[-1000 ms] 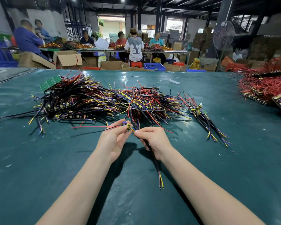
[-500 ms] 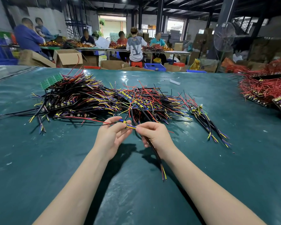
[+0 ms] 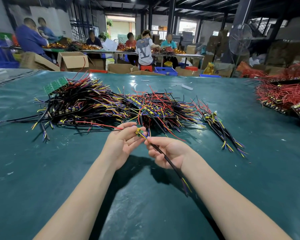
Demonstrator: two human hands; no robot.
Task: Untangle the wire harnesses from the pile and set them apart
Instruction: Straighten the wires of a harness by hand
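Observation:
A big tangled pile of wire harnesses [image 3: 111,104], black sleeved with red, yellow and purple ends, lies across the green table. One harness [image 3: 164,157] is lifted out in front of it. My left hand [image 3: 124,143] pinches its small yellow-green board end [image 3: 139,132], with a red wire trailing left. My right hand [image 3: 166,151] pinches the wires just behind the board, and the black cable runs down across my palm to its loose ends near my forearm. A small set-apart bundle [image 3: 220,129] lies to the right of the pile.
The green table cover [image 3: 42,170] stretches wide around my arms. A green circuit board [image 3: 55,84] sits on the pile's far left. A red-wire heap [image 3: 287,96] fills the right edge. Cardboard boxes [image 3: 73,60] and seated people at tables stand beyond the far edge.
Both hands have risen a little and turned palm up with the harness. Its loose tail has lifted off the table and swung towards my right forearm.

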